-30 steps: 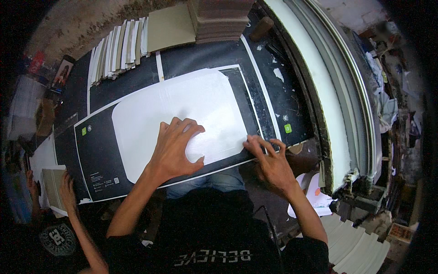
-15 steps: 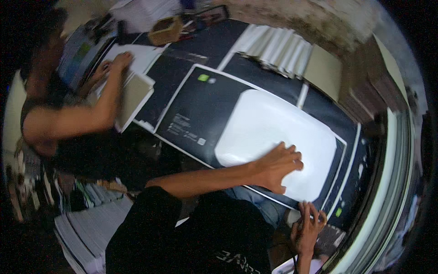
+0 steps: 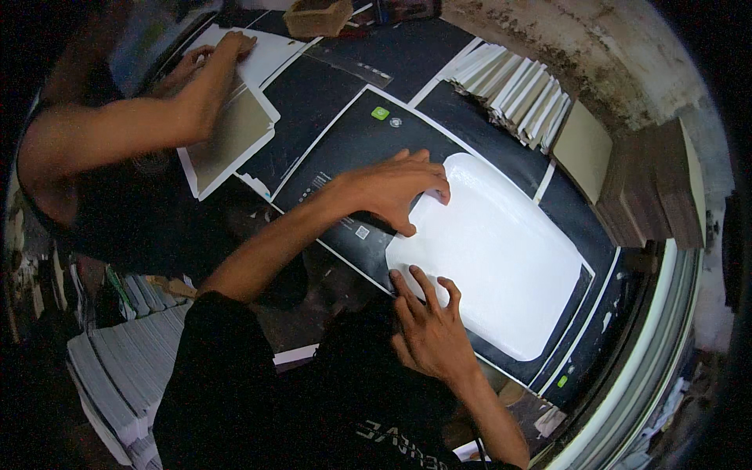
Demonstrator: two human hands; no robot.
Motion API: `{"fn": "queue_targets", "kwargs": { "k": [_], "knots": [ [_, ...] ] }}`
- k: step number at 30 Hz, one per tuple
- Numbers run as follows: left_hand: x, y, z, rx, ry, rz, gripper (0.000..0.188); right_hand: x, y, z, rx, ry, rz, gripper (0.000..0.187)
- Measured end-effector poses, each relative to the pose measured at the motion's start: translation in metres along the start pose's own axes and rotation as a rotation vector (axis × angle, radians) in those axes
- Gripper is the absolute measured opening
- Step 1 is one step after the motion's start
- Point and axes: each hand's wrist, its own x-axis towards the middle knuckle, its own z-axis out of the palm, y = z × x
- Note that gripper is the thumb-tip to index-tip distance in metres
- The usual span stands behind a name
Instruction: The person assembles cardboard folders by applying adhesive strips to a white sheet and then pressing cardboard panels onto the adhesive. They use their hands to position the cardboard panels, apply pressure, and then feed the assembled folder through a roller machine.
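Observation:
A white sheet (image 3: 501, 251) with rounded corners lies on a dark printed sheet (image 3: 313, 176) with a pale border. At the white sheet's left edge, my left hand (image 3: 395, 190) rests with fingers bent and thumb apart, reaching over its upper left part. Nearer me, my right hand (image 3: 435, 333) has its fingers spread, fingertips at the lower left edge of the white sheet. Neither hand visibly grips anything.
A co-worker's arm (image 3: 117, 129) works at the left over a board with white flaps (image 3: 239, 129). Folded white strips (image 3: 513, 94) lie at the back. Stacked brown boards (image 3: 646, 188) stand right. A paper stack (image 3: 129, 368) sits lower left; a wooden box (image 3: 317, 17) is far back.
My left hand has moved left from the white sheet's middle to its left edge. My right hand has come from the lower right up to the sheet. The whole view has shifted a little.

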Motion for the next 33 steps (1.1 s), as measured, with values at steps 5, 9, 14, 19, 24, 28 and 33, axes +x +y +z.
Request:
{"fn": "queue_targets", "kwargs": {
  "k": [5, 9, 14, 19, 24, 28, 33],
  "knots": [
    [-0.003, -0.010, 0.002, -0.033, 0.022, 0.032, 0.073, 0.029, 0.005, -0.005, -0.015, -0.006, -0.018, 0.048],
    [-0.005, -0.008, 0.002, -0.040, 0.026, 0.032, 0.072, 0.014, 0.000, -0.004, 0.000, -0.052, -0.011, 0.044],
    [-0.002, -0.023, 0.020, -0.022, 0.126, 0.094, 0.075, 0.023, 0.008, -0.002, 0.027, 0.006, 0.012, 0.048],
    [-0.009, -0.012, 0.007, -0.080, 0.131, -0.007, 0.084, 0.028, 0.047, -0.030, 0.035, 0.215, 0.171, 0.045],
    [-0.007, 0.001, 0.002, -0.018, 0.071, -0.079, 0.087, 0.060, 0.121, -0.052, -0.020, 0.292, 0.346, 0.074],
    [-0.012, -0.005, 0.007, -0.017, 0.119, -0.038, 0.087, 0.089, 0.145, -0.038, -0.021, 0.294, 0.295, 0.067],
    [-0.020, -0.001, 0.001, -0.034, 0.132, -0.077, 0.087, 0.102, 0.128, -0.039, 0.031, 0.256, 0.152, 0.061]
  ]
}}
